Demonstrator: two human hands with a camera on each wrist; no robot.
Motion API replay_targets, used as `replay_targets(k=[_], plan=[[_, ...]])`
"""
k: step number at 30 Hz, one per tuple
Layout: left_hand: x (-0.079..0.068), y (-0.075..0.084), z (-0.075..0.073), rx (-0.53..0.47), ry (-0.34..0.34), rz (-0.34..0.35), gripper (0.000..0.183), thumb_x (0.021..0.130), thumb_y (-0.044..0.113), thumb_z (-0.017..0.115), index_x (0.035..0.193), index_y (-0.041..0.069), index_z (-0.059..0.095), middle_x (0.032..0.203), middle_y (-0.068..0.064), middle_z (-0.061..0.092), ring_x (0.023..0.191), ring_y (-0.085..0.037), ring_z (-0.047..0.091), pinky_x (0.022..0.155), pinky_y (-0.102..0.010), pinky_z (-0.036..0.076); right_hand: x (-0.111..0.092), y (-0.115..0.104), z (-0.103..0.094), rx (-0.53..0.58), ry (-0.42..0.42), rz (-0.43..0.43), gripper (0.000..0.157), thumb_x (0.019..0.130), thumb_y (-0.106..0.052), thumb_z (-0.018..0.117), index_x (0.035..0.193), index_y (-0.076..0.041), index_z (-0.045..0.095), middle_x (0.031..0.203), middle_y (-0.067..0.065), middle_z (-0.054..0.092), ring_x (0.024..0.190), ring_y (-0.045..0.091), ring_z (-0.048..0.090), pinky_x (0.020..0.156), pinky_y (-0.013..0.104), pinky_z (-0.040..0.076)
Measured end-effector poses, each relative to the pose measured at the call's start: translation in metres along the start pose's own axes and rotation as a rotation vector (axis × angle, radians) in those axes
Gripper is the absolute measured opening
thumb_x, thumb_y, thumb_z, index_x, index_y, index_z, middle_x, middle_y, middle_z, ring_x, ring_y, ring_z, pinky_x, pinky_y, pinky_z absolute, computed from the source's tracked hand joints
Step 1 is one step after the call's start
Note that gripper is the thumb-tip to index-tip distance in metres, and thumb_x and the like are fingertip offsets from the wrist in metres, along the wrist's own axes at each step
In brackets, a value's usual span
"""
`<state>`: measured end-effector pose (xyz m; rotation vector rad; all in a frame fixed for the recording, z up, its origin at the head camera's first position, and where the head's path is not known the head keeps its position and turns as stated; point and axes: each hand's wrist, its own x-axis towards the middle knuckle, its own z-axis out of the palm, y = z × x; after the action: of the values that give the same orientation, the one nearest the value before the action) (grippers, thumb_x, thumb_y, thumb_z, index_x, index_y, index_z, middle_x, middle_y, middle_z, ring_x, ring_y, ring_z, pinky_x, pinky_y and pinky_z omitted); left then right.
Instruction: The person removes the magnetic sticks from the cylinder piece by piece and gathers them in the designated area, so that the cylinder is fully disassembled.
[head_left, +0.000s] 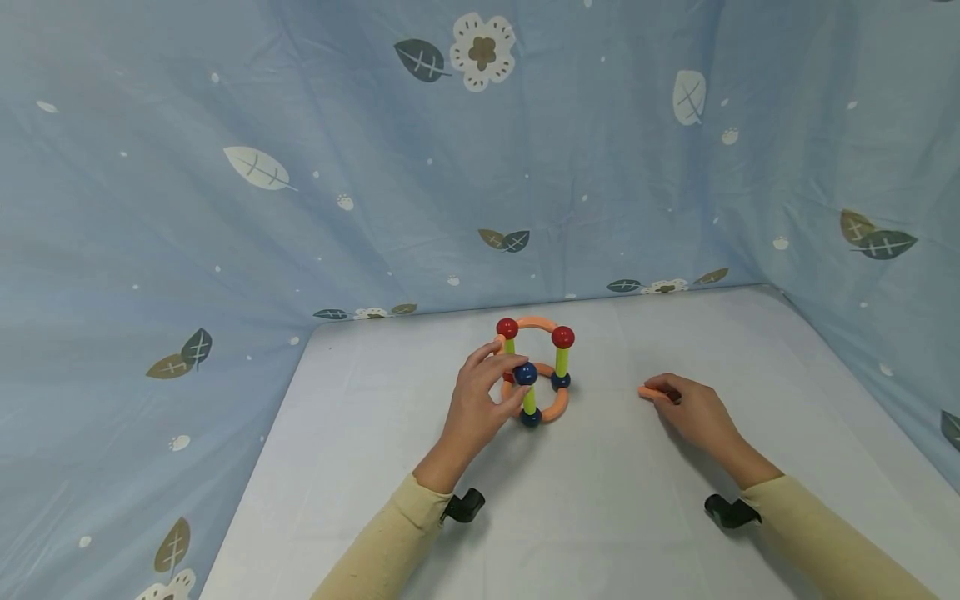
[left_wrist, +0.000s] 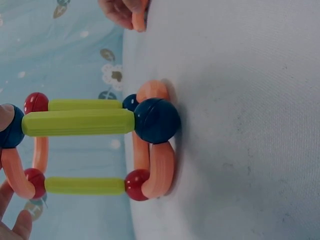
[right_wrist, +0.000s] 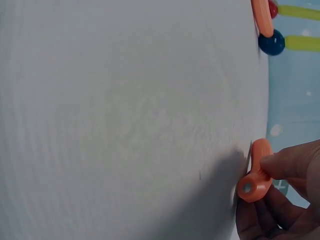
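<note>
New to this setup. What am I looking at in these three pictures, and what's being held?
No robot here: a person works with two bare hands. The wide picture comes from a head camera looking forward and down; the other two come from cameras on each wrist, so the scene there appears turned sideways.

On the white surface, in front of a blue patterned cloth, stands a toy frame: three upright green rods with red and blue balls at their ends, linked by curved orange pieces.

The left hand holds the frame's top blue ball between thumb and finger. The right hand, off to the side, pinches a separate orange piece.
</note>
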<state>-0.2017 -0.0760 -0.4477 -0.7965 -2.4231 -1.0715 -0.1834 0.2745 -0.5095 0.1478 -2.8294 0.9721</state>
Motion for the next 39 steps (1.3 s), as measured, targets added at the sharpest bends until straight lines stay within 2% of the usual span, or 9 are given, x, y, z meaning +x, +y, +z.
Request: replay_targets(k=[3, 15, 29, 33, 39], plan=[[0.0003, 0.0008, 0.0003, -0.002, -0.002, -0.006, 0.038, 0.089, 0.017, 0.082, 0.125, 0.016, 0.071, 0.126, 0.003, 0.070, 0.142, -0.021, 0.044, 0.118, -0.048, 0.033, 0.0002, 0.0009, -0.0023, -0.006, -0.008, -0.005, 0.024, 0.097, -0.015, 0.071, 0.118, -0.002, 0.072, 0.108, 0.017, 0.071, 0.095, 0.035, 0.067, 0.079, 0.053, 0.055], [0.0008, 0.0020, 0.0002, -0.006, -0.008, -0.020, 0.038, 0.089, 0.017, 0.081, 0.126, 0.015, 0.071, 0.127, 0.003, 0.070, 0.142, -0.020, 0.043, 0.118, -0.049, 0.033, 0.0017, 0.0035, -0.0027, -0.032, -0.028, 0.027, 0.028, 0.092, -0.004, 0.071, 0.119, 0.003, 0.070, 0.109, 0.022, 0.068, 0.094, 0.037, 0.064, 0.078, 0.053, 0.054], [0.0006, 0.0008, 0.0006, -0.014, 0.002, -0.016, 0.039, 0.089, 0.017, 0.081, 0.126, 0.015, 0.071, 0.127, 0.003, 0.070, 0.142, -0.020, 0.043, 0.117, -0.048, 0.034, 0.0027, 0.0060, 0.0009, -0.022, -0.007, 0.022, 0.030, 0.092, -0.004, 0.071, 0.120, 0.004, 0.070, 0.107, 0.022, 0.068, 0.092, 0.035, 0.064, 0.078, 0.052, 0.053], [0.0002, 0.0002, 0.0012, -0.029, 0.012, 0.004, 0.038, 0.089, 0.016, 0.081, 0.126, 0.015, 0.070, 0.126, 0.003, 0.070, 0.141, -0.021, 0.044, 0.117, -0.048, 0.034, 0.0019, 0.0051, 0.0006, -0.023, -0.003, 0.024, 0.033, 0.091, -0.005, 0.072, 0.123, 0.003, 0.069, 0.110, 0.023, 0.066, 0.094, 0.036, 0.064, 0.077, 0.051, 0.053], [-0.0003, 0.0009, 0.0017, -0.055, 0.010, -0.001, 0.039, 0.090, 0.016, 0.080, 0.128, 0.016, 0.069, 0.127, 0.005, 0.069, 0.142, -0.020, 0.043, 0.117, -0.051, 0.034, -0.0001, 0.0010, -0.0008, -0.001, 0.034, 0.002, 0.035, 0.092, -0.010, 0.075, 0.124, 0.000, 0.069, 0.116, 0.024, 0.064, 0.098, 0.040, 0.066, 0.079, 0.054, 0.055]])
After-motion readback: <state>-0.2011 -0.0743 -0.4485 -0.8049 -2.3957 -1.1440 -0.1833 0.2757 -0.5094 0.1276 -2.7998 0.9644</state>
